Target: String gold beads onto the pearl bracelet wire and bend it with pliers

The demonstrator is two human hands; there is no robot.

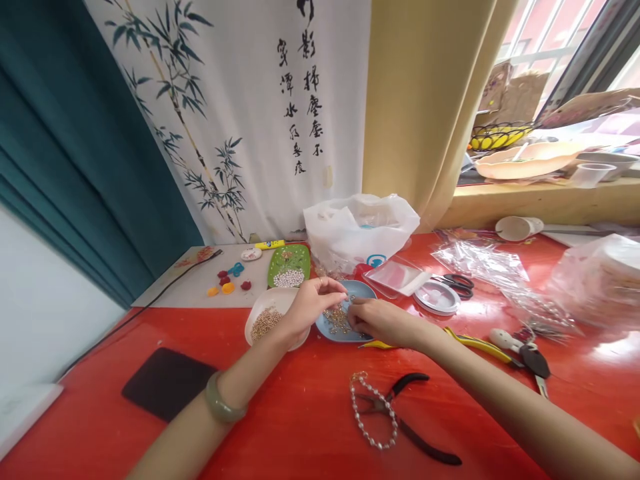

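Low over the blue plate's [363, 289] gold-coloured pieces [337, 320], my left hand [314, 303] has fingers narrowed, my right hand [379, 320] fingers curled; their hold, I can't tell. Bare red tabletop [290, 407] meets its rim.

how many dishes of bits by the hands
3: green dish behind the left hand, cream dish partly hidden by it, blue dish at the right hand. Others may hide.

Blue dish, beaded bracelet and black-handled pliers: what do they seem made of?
Blue dish: probably smooth plastic, given its even colour. Beaded bracelet: pale, pearly beads; plastic, glass or pearl, I can't tell. Black-handled pliers: likely metal, given the dull grey head, with plastic or rubber grips, smooth and black.
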